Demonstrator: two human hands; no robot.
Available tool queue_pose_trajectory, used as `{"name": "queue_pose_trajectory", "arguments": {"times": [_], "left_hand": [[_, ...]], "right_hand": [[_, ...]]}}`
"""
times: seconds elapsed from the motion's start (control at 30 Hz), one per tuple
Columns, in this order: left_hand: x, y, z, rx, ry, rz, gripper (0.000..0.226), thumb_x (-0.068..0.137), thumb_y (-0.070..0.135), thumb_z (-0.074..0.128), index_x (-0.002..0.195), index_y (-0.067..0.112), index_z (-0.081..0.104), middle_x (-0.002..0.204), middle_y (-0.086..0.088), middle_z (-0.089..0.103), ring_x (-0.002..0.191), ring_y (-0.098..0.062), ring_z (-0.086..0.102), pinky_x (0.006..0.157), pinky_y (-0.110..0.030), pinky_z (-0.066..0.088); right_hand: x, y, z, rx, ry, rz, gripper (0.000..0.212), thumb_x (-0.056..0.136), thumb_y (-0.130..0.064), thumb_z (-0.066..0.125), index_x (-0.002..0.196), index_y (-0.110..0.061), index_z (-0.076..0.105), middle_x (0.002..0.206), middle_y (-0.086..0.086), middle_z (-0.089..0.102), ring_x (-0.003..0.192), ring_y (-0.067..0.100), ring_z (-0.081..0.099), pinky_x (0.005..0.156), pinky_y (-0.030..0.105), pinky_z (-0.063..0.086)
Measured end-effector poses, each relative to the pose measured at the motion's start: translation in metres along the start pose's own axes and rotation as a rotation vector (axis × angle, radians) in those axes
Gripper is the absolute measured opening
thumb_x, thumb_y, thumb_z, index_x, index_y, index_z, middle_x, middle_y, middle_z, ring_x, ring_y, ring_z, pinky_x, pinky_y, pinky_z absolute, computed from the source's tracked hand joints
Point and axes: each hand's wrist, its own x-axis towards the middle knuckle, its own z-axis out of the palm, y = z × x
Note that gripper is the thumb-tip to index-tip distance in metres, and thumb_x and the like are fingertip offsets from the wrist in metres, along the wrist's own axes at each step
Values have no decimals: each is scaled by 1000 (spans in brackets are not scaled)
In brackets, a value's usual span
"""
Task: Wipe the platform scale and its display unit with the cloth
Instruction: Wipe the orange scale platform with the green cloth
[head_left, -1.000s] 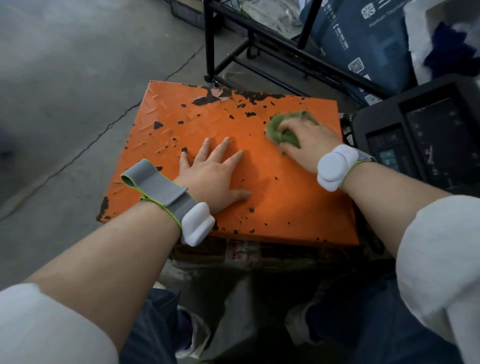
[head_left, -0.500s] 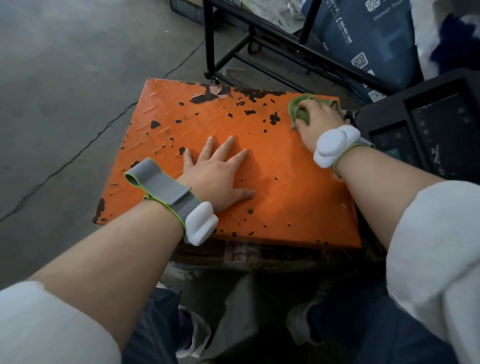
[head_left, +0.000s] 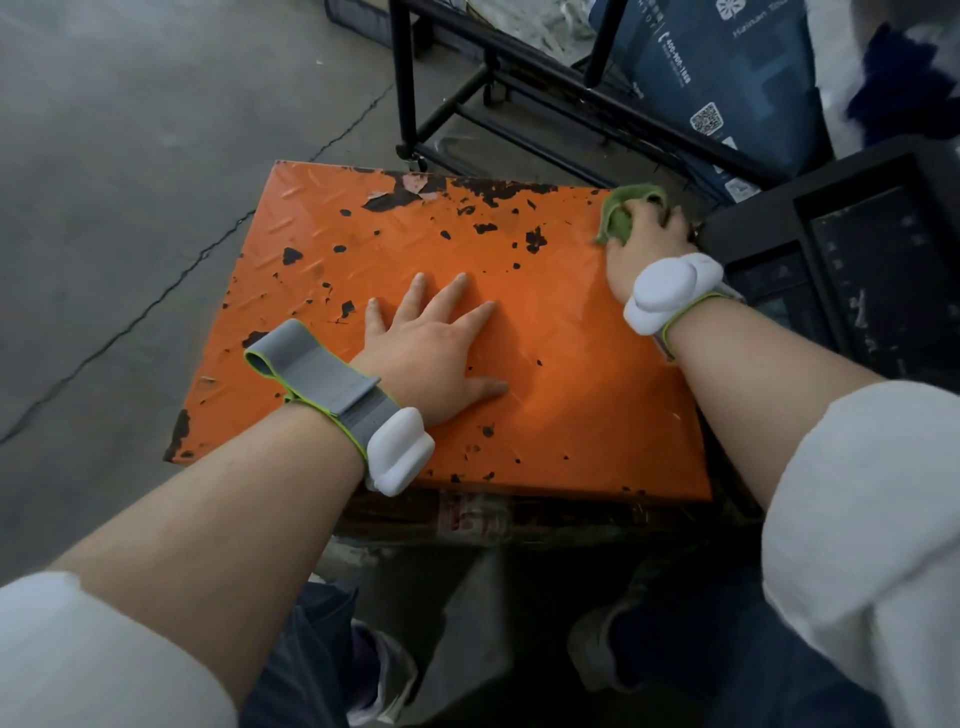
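A grey concrete floor (head_left: 130, 156) fills the left side, with a thin crack (head_left: 218, 244) running slantwise across it. Right of the crack stands a black metal rack (head_left: 498, 78) on small wheels. Just behind the rack leans a dark blue bag (head_left: 727, 67) with white print and a square code. The light is dull and even

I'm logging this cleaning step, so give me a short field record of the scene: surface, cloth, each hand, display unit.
surface: orange platform scale, paint chipped
cloth: green cloth, at far right corner
right hand: right hand grips the cloth
left hand: left hand flat on platform, fingers spread
display unit: black display unit, right of platform, untouched
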Motion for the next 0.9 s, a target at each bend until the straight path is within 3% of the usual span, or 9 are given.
{"name": "queue_pose_trajectory", "arguments": {"times": [0.2,0.37,0.5,0.67,0.9], "left_hand": [[4,3,-4,-19,2,-8,84,80,66,50,147,44,5,158,11,-11,146,-26,-14,114,-63,0],[4,0,-2,-19,6,-2,83,79,67,51,147,44,7,158,12,-10,146,-25,-14,114,-63,0],[5,0,-3,-8,-1,0,84,79,68,51,147,45,6,158,11,-11,146,-26,-13,114,-63,1],[5,2,-4,-4,-10,3,85,79,67,51,147,44,6,158,11,-10,146,-28,-12,113,-64,2],[3,2,-4,17,-7,-4,84,80,68,49,147,44,5,158,11,-10,146,-26,-12,114,-63,2]], "right_hand": [[-11,8,0,24,38,28,49,97,-25,38,144,-25,26,150,20,25,127,43,40,103,44,35],[16,0,-20,248,-16,24,45,96,-20,39,141,-19,35,130,15,55,114,36,54,94,36,39],[1,6,-20,221,-53,24,49,98,-24,39,145,-19,27,137,15,49,120,35,51,96,36,39],[-49,11,-10,9,-109,41,56,99,-31,35,149,-22,12,151,20,21,128,43,39,103,48,35],[-29,13,-29,218,-104,65,45,99,-23,36,143,-15,32,134,15,52,117,35,51,92,35,40]]}}
